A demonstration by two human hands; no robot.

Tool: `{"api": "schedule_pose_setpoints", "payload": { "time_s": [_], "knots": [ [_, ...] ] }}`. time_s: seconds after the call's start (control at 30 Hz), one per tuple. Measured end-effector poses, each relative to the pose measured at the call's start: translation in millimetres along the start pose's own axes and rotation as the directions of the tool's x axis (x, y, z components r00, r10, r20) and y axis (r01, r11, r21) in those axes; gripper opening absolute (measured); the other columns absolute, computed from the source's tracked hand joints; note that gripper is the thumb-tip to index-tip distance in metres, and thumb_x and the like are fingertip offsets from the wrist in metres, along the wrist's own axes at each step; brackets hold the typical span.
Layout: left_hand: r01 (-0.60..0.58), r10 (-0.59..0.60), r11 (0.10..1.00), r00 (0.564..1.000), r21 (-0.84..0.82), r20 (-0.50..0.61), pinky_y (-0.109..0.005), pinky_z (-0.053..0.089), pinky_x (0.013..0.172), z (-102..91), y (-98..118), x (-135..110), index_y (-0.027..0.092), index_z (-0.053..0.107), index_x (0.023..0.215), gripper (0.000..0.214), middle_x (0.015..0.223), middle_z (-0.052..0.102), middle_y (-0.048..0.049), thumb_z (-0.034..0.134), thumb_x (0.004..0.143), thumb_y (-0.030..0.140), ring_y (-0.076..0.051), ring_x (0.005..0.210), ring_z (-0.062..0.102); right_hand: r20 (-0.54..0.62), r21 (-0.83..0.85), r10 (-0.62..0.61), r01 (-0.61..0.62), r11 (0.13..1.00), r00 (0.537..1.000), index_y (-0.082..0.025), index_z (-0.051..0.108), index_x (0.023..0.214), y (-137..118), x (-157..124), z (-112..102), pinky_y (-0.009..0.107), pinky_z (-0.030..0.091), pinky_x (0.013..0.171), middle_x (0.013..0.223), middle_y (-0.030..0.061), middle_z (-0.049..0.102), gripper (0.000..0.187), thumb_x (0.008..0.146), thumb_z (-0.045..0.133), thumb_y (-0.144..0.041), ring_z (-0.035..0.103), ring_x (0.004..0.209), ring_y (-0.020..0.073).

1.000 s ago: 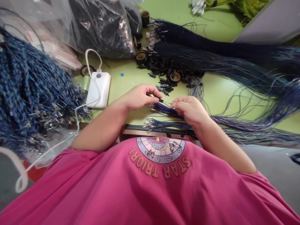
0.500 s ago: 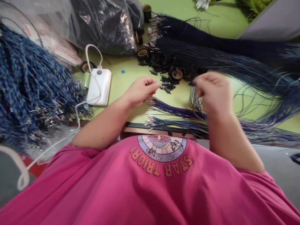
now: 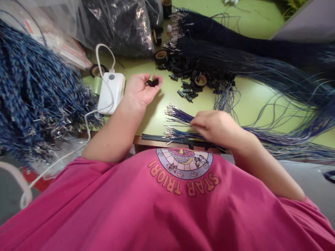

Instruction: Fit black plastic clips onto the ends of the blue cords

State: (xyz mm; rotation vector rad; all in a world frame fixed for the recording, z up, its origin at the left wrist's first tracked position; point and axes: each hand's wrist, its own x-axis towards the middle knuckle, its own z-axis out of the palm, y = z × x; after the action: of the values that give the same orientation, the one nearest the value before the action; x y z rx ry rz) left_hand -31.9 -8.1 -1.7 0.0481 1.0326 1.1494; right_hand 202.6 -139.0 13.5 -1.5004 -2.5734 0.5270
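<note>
My left hand (image 3: 137, 91) is turned palm up, its fingers closed round a small black plastic connector housing (image 3: 154, 82); whether it holds more than one I cannot tell. To the right, my right hand (image 3: 221, 128) pinches at a bundle of thin purple-blue wires (image 3: 181, 114) with metal terminals at their left ends. How many wires its fingertips hold is hidden. A second wire bundle (image 3: 180, 133) lies just below, along the table's front edge. Beyond both hands is a heap of black connector housings (image 3: 180, 68), several lying loose on the near side.
A white power bank (image 3: 113, 91) with a white cable lies left of my left hand. Twisted blue wires (image 3: 39, 94) are heaped at far left. Tape rolls (image 3: 161, 56) stand near a plastic bag (image 3: 117, 28). Long dark wires (image 3: 235, 48) stretch across the back right.
My left hand has moved left and turned palm up, showing the black housing. My right hand has come down and left from the bunched wires beside the heap to the purple-blue bundle.
</note>
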Motion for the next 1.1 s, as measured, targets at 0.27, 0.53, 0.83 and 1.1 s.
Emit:
{"api": "schedule_pose_setpoints", "payload": {
  "time_s": [0.27, 0.53, 0.83, 1.1],
  "knots": [
    [-0.283, 0.155, 0.846, 0.941, 0.451, 0.3, -0.023, 0.055, 0.086, -8.6, -16, 4, 0.019, 0.053, 0.087, 0.025, 0.088, 0.059, -0.0036, 0.052, 0.075, -0.003, -0.014, 0.108, 0.063, 0.214, 0.054, -0.075, 0.064, 0.996, 0.974, -0.017, 0.071, 0.089, -18, 4, 31, 0.03, 0.043, 0.073, 0.094, 0.0079, 0.071, 0.022, 0.092, 0.051, -0.022, 0.062, 0.085, 0.0192],
    [-0.268, -0.01, 0.747, 0.91, 0.608, 0.414, -0.017, 0.042, 0.053, -2.1, -22, -26, 0.019, 0.053, 0.098, 0.013, 0.079, 0.06, 0.0026, 0.061, 0.088, 0.018, -0.006, 0.067, 0.062, 0.08, 0.146, 0.03, -0.041, 0.989, 0.996, -0.018, 0.074, 0.087, -16, -3, 30, 0.03, 0.042, 0.072, 0.09, 0.0064, 0.075, 0.024, 0.087, 0.05, -0.021, 0.065, 0.081, 0.0188],
    [-0.317, -0.023, 0.643, 0.902, 0.697, 0.431, -0.019, 0.028, 0.047, -2.7, -27, -28, 0.02, 0.048, 0.085, 0.02, 0.074, 0.056, 0.0027, 0.061, 0.089, 0.034, -0.002, 0.05, 0.046, -0.009, 0.216, 0.119, -0.115, 0.97, 0.993, -0.018, 0.063, 0.075, -20, -4, 25, 0.027, 0.036, 0.064, 0.074, 0.0034, 0.066, 0.012, 0.076, 0.051, -0.018, 0.055, 0.066, 0.0144],
    [-0.301, -0.098, 0.661, 0.873, 0.687, 0.477, -0.023, 0.038, 0.052, -3.0, -31, -32, 0.016, 0.056, 0.098, 0.014, 0.083, 0.067, -0.0032, 0.054, 0.084, 0.018, -0.006, 0.054, 0.053, 0.123, 0.4, -0.007, -0.043, 0.915, 0.992, -0.018, 0.066, 0.089, -29, 8, 18, 0.025, 0.034, 0.063, 0.069, -0.0006, 0.062, 0.015, 0.08, 0.054, -0.023, 0.048, 0.06, 0.0106]
  ]
}}
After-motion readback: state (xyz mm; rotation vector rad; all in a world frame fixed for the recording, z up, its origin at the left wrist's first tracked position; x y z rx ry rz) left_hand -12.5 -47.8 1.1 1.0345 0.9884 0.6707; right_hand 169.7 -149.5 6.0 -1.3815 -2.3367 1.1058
